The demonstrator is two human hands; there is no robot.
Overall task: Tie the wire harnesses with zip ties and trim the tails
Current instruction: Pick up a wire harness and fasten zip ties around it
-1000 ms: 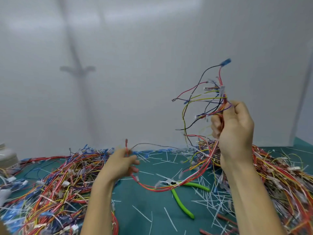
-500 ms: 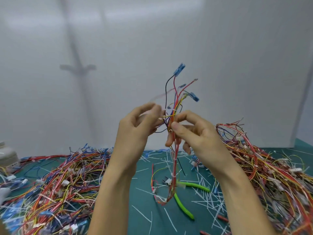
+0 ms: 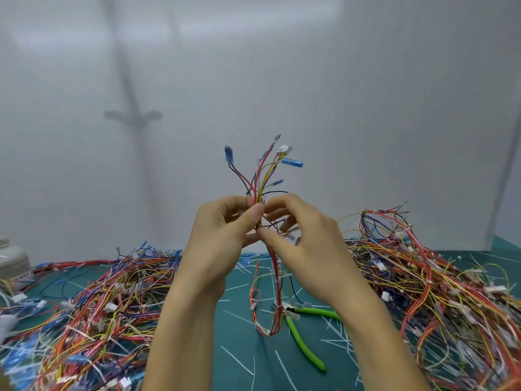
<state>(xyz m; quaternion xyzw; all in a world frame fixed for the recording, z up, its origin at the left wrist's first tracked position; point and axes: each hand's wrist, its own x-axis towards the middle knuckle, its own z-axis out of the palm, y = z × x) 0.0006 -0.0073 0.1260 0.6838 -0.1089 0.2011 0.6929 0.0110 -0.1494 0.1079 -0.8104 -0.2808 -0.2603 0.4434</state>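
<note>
I hold one wire harness (image 3: 263,176) upright in front of me, above the green mat. Its red, yellow and black wires fan out at the top, ending in blue terminals and a white connector. My left hand (image 3: 222,238) pinches the bundle between thumb and fingers. My right hand (image 3: 304,244) pinches the same bundle just below and to the right. The harness tail (image 3: 275,303) hangs down in a loop to the mat. Green-handled cutters (image 3: 303,338) lie on the mat under my hands. No zip tie shows clearly between my fingers.
A big heap of loose harnesses (image 3: 93,314) fills the left of the mat, another heap (image 3: 428,280) the right. Cut white zip-tie tails (image 3: 239,359) litter the green mat (image 3: 242,371). A white container (image 3: 11,261) stands at the far left. A white wall rises behind.
My left hand rose from the mat and joined the right at the harness. The bundle came to the centre, and its top wires are now gathered upright.
</note>
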